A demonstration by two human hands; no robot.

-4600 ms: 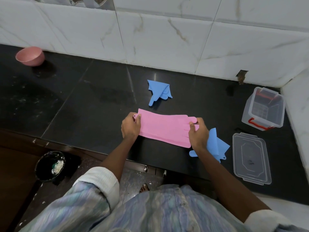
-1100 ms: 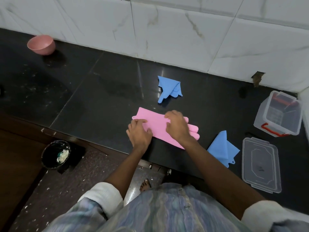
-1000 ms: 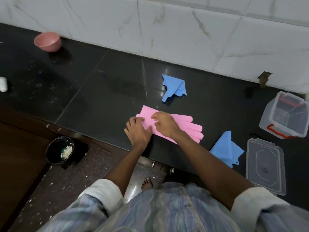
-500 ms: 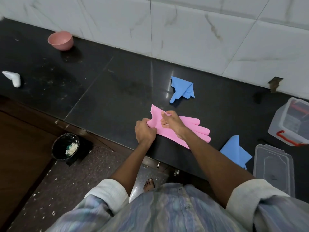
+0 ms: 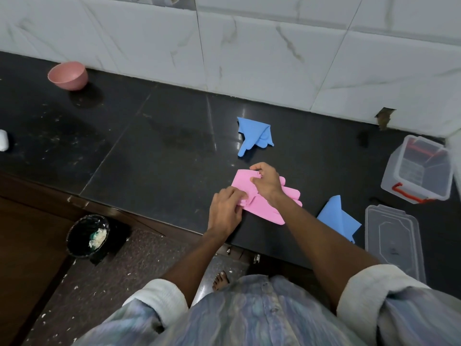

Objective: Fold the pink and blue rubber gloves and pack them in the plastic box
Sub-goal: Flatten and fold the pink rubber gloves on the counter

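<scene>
A pink glove (image 5: pixel 243 182) lies on the black counter (image 5: pixel 162 156) near its front edge, its cuff end lifted and turned over toward the fingers. My left hand (image 5: pixel 225 208) pinches the near corner of the cuff. My right hand (image 5: pixel 265 182) grips the far corner of the cuff above the glove. A folded blue glove (image 5: pixel 255 134) lies behind the pink one. Another folded blue glove (image 5: pixel 338 218) rests to the right by the counter edge. The clear plastic box (image 5: pixel 419 168) with a red handle stands open at the far right.
The box's clear lid (image 5: pixel 394 238) lies flat in front of the box. A pink bowl (image 5: pixel 67 75) sits at the back left near the tiled wall. A small white object (image 5: pixel 3 143) is at the left edge. A black bin (image 5: pixel 87 236) stands on the floor below.
Both hands went from pressing the flat pink glove to lifting its cuff end and folding it rightward over the glove. The camera view shifted left.
</scene>
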